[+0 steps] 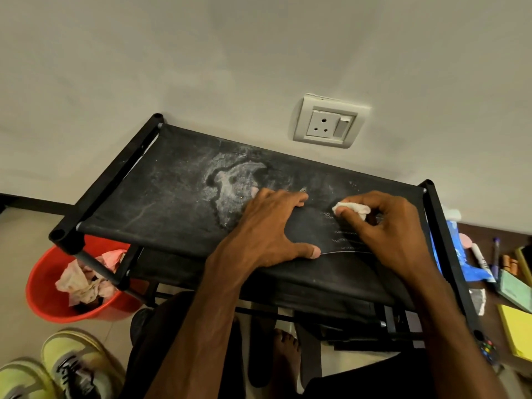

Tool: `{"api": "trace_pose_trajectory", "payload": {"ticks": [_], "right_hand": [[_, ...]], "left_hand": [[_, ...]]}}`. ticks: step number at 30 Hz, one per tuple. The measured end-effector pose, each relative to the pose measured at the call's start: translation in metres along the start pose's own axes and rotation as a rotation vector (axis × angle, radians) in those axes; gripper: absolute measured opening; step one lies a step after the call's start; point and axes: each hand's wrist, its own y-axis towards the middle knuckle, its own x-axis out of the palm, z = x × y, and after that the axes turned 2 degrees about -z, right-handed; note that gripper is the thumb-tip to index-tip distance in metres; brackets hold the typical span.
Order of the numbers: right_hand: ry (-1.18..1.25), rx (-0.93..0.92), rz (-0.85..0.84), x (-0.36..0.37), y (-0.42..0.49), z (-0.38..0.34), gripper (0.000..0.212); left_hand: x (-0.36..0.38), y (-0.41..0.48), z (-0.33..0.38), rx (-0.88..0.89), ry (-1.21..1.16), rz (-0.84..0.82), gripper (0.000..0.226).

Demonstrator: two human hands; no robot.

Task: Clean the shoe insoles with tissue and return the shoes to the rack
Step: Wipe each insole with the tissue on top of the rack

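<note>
Pressing down with your left hand (267, 226), you keep the fingers spread and straight, palm flat on a black insole (316, 228). The insole lies on the fabric top of the rack (172, 203), toward its right edge and close to the front edge. Your right hand (385, 226) pinches a small white tissue (352, 209) between thumb and curled fingertips. The wad touches the insole just beside some faint white printing.

A pale, dusty stain (233, 185) spreads over the middle of the rack's top, and your left fingertips reach its edge.

On the floor under the rack's front-left corner stands a red bucket (43, 295) holding crumpled used tissues (83, 280). A pair of yellow-green sneakers (72, 361) sits on the floor nearer to you, left of your legs and well apart from the insole.

A wall socket (328, 122) is mounted above the rack's back edge. A blue packet (457, 254) lies just past the rack's right edge.
</note>
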Motion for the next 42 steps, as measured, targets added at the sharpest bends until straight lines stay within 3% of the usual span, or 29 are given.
{"api": "trace_pose_trajectory", "payload": {"ticks": [5,8,14,18,22,29,37,42], "right_hand": [[-0.168,-0.093,-0.332,-0.005,-0.014,-0.013,0.007],[-0.206,-0.094,-0.398,-0.009,-0.02,-0.014,0.009],[-0.263,-0.047,-0.144,0.008,-0.006,-0.005,0.021],[-0.254,0.009,-0.021,0.02,0.014,-0.004,0.013],[-0.26,0.023,-0.055,0.023,0.014,-0.007,0.009],[-0.213,-0.07,-0.396,-0.001,-0.008,-0.013,0.005],[-0.246,-0.005,-0.057,0.027,0.014,-0.011,0.01],[-0.281,-0.001,-0.085,0.027,0.014,-0.011,0.011]], "left_hand": [[0.004,0.005,0.003,0.008,0.117,-0.012,0.096],[0.004,0.006,0.003,0.004,0.114,-0.027,0.095],[0.004,0.006,0.002,-0.005,0.092,-0.053,0.093],[0.004,0.007,0.004,-0.004,0.099,-0.055,0.091],[0.003,0.008,0.004,-0.005,0.104,-0.054,0.092],[0.002,0.009,0.005,-0.004,0.119,-0.056,0.093],[0.002,0.009,0.003,0.02,0.133,-0.049,0.091],[0.004,0.01,0.003,0.015,0.151,-0.044,0.093]]}}
